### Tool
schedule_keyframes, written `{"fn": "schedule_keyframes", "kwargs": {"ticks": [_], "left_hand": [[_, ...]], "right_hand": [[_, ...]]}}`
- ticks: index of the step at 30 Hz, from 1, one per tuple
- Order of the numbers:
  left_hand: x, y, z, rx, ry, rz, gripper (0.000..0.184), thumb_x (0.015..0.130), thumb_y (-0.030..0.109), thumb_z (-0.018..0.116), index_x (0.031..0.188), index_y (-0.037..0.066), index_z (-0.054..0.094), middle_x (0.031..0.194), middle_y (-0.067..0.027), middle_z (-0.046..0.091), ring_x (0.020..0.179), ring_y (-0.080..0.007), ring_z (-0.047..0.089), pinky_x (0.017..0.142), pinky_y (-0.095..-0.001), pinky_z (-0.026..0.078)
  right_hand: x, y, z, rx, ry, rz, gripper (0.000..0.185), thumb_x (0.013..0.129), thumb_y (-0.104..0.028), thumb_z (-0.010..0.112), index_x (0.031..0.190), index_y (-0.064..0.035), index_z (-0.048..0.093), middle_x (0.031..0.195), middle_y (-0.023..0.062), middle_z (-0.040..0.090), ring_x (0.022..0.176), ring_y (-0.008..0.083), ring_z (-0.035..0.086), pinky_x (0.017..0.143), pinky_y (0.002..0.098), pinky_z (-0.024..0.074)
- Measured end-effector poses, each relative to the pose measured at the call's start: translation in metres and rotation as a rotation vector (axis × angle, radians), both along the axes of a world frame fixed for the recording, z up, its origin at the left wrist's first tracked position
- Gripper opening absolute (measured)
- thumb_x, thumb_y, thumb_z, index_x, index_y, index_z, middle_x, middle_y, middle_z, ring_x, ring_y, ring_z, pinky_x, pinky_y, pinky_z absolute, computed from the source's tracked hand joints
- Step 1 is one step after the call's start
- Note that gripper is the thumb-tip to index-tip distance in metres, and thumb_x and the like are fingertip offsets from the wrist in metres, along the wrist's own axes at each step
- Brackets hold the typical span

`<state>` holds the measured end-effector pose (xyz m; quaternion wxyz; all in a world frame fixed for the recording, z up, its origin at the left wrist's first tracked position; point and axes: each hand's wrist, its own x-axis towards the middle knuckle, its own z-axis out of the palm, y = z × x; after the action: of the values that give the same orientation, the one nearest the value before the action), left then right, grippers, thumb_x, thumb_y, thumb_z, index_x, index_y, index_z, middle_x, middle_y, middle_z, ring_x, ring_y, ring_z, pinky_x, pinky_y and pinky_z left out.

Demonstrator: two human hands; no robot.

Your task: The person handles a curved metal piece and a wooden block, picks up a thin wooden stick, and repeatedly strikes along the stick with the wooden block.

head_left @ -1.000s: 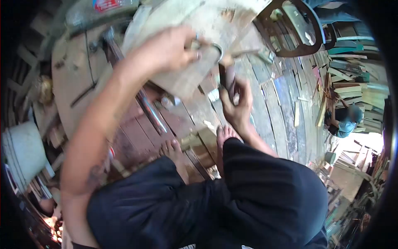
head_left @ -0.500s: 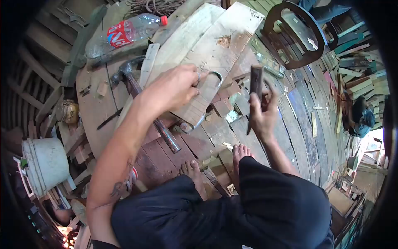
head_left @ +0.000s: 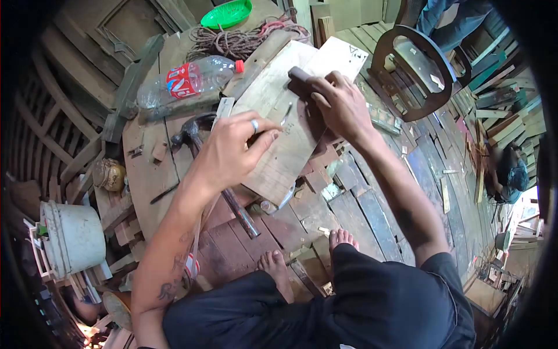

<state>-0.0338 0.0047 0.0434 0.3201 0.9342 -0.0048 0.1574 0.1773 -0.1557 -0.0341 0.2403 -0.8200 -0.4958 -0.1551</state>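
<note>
My left hand (head_left: 237, 145) is over the pale wooden board (head_left: 273, 174), thumb and forefinger drawn close together. At their tips is a small curved metal piece (head_left: 287, 113), which they seem to pinch; its lower end is hard to make out. My right hand (head_left: 346, 107) grips a dark wooden stick (head_left: 300, 74) above the board's far part, with most of the stick hidden behind the fingers. Dark pencil-like marks show on the board's far corner. A claw hammer (head_left: 238, 212) lies partly under my left forearm, its head to the left of my hand.
On the left side of the worktop lie a plastic bottle (head_left: 200, 81), a jar (head_left: 108, 174) and a rope coil (head_left: 232, 43). A white bucket (head_left: 75, 238) stands lower left. A dark curved wooden frame (head_left: 381, 70) is at upper right, near another person's legs (head_left: 459, 26). Wood scraps litter the slatted floor.
My right hand has moved up and left over the board with the dark stick, which has swung from upright to slanting. My left hand has shifted slightly lower. The view has tilted upward.
</note>
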Motion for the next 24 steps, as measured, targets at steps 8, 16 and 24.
{"fn": "schedule_keyframes", "kwargs": {"ticks": [8,16,24], "left_hand": [[0.001,-0.006,-0.006,-0.159,-0.005,-0.073,0.018,0.091,0.002,0.069,0.107,-0.001,0.075,0.085,-0.0125,0.068,0.075,-0.0231,0.067,0.071,-0.0349,0.052],[-0.001,-0.014,-0.014,-0.173,0.029,-0.130,0.018,0.088,0.002,0.071,0.106,-0.001,0.075,0.099,-0.0153,0.072,0.089,-0.0317,0.071,0.078,-0.0384,0.055],[-0.005,-0.015,-0.014,-0.169,0.075,-0.163,0.020,0.088,0.003,0.073,0.107,0.002,0.076,0.098,-0.0151,0.072,0.087,-0.0317,0.071,0.078,-0.0386,0.055]], "right_hand": [[-0.065,-0.022,0.025,0.351,0.483,0.134,0.027,0.105,-0.018,0.058,0.124,-0.0022,0.068,0.102,0.0158,0.067,0.088,0.0250,0.066,0.077,0.0371,0.0524],[-0.093,-0.018,0.021,0.494,0.789,0.090,0.040,0.092,-0.021,0.079,0.123,0.0017,0.069,0.088,0.0116,0.072,0.074,0.0154,0.071,0.066,0.0314,0.0563],[-0.095,-0.017,0.013,0.567,0.850,0.105,0.033,0.092,-0.017,0.079,0.117,0.0030,0.072,0.087,0.0097,0.071,0.067,0.0118,0.070,0.057,0.0279,0.0544]]}}
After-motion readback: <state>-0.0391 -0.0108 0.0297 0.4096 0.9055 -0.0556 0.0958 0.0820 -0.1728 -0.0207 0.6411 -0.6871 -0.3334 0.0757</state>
